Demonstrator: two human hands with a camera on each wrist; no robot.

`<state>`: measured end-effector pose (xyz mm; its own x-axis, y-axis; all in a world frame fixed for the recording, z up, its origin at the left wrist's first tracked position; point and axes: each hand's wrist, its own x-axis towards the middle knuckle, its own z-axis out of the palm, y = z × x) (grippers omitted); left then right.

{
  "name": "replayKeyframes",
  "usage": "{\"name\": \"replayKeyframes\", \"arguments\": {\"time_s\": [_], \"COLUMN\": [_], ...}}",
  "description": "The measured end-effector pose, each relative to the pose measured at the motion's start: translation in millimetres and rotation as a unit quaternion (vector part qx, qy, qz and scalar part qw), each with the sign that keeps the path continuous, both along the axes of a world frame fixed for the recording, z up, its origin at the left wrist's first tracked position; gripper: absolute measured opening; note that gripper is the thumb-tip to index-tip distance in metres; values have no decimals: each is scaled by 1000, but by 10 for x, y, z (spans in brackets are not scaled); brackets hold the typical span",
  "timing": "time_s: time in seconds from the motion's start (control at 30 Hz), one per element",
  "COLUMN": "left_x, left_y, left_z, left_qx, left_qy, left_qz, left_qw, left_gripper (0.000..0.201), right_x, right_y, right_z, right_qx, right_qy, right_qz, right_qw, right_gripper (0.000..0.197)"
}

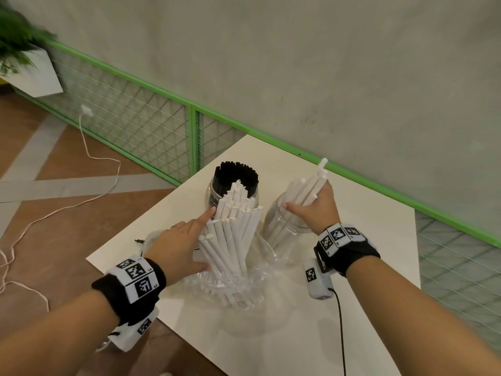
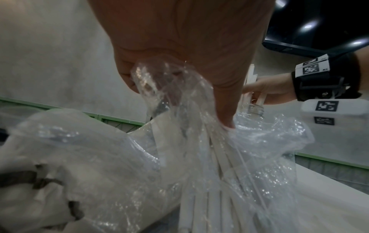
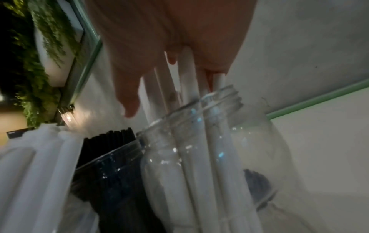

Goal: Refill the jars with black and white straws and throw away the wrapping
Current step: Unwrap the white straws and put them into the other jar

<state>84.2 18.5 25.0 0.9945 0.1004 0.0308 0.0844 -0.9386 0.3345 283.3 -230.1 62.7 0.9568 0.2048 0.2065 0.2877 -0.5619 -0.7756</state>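
On the white table (image 1: 366,240) stands a jar full of black straws (image 1: 235,183) (image 3: 111,157). To its right is a clear jar (image 1: 284,226) (image 3: 219,141). My right hand (image 1: 314,204) grips a handful of white straws (image 1: 309,185) (image 3: 187,75) whose lower ends are inside that clear jar. My left hand (image 1: 187,240) holds a leaning bundle of white straws (image 1: 233,234), their bottoms still in crumpled clear plastic wrapping (image 1: 238,286) (image 2: 199,110). In the left wrist view the thumb and fingers pinch this wrapping against the straws (image 2: 209,189).
More crumpled clear plastic with a dark tie (image 1: 145,241) lies at the table's left edge behind my left hand. A green-framed mesh fence (image 1: 192,137) runs along the wall behind the table. A white cord (image 1: 89,150) trails over the wooden floor at left.
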Motion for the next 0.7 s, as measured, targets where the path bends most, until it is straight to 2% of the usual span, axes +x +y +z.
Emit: {"name": "replayKeyframes", "arguments": {"time_s": [0.1,0.17,0.3,0.5,0.6,0.7], "left_x": [12,21,28,28,21,30], "left_y": [10,19,31,37,55,69], "left_z": [0,-4,2,23,14,-3], "left_qx": [5,5,-5,-14,-16,-17], "left_qy": [-4,-6,-2,-4,-3,-4], "left_qz": [-2,-5,-14,-18,-23,-25], "left_qw": [1000,1000,1000,1000,1000,1000], "left_gripper": [118,118,116,114,114,115], "right_x": [20,1,32,-14,-19,-43], "right_y": [15,11,-30,-3,-33,-74], "right_z": [-68,-80,-107,33,-4,-42], "right_qx": [-141,-180,-81,-37,-79,-19], "right_qy": [-6,-9,-14,-123,-89,-43], "right_qz": [-48,-89,-60,-35,-29,-27], "right_qw": [989,980,995,991,992,999], "right_gripper": [87,86,66,34,44,63]}}
